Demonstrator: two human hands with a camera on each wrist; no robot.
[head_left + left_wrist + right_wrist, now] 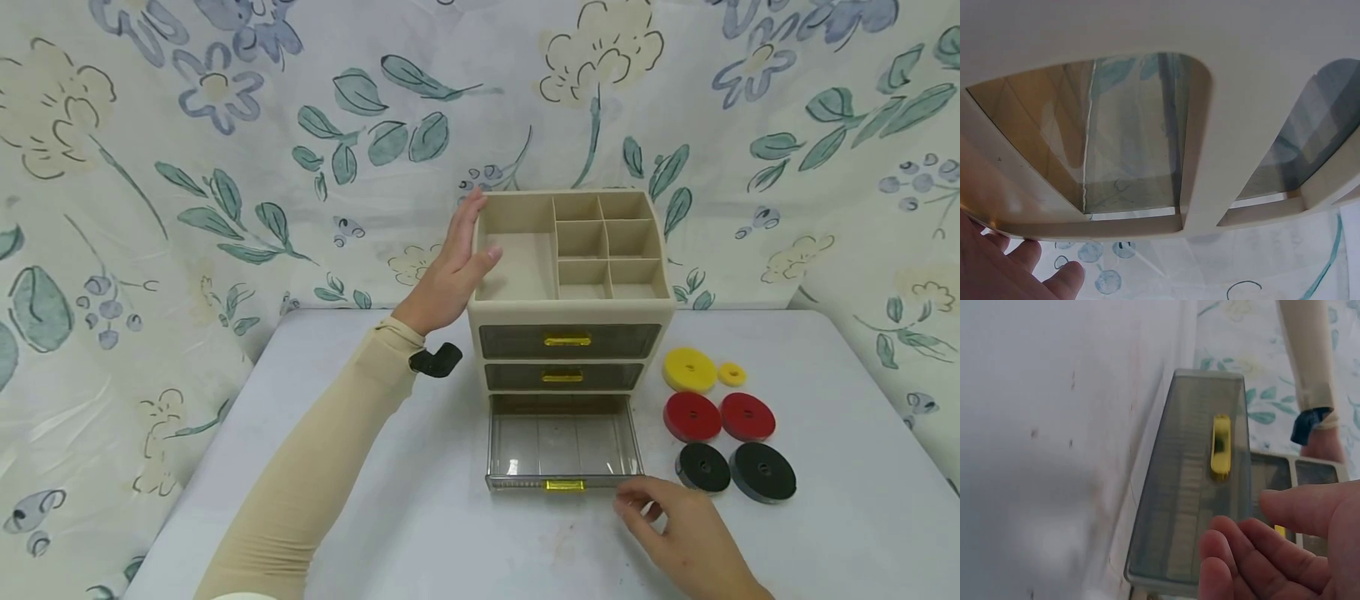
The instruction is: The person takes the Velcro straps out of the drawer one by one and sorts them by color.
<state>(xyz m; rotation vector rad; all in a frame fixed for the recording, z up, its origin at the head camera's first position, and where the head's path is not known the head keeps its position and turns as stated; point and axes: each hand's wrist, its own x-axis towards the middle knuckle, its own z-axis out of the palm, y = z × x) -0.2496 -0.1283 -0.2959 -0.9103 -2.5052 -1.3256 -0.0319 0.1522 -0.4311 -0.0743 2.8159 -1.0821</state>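
A cream desktop organizer (570, 312) stands on the table, with open compartments on top and three drawers in front. Its bottom drawer (562, 433), clear grey with a yellow handle (564, 485), is pulled out and has nothing visible inside. The upper two drawers are closed. My left hand (450, 275) rests against the organizer's upper left side, fingers extended and thumb at the top rim. Beside the front right corner of the bottom drawer is my right hand (675, 529), its fingers loosely bent and holding nothing. In the right wrist view that drawer front (1191, 481) lies just past the fingertips.
Right of the organizer lie rolls of tape or ribbon: a large yellow one (689, 370), a small yellow one (732, 374), two red ones (692, 417) and two black ones (763, 472). A flowered cloth (375, 208) hangs behind the white table (405, 517).
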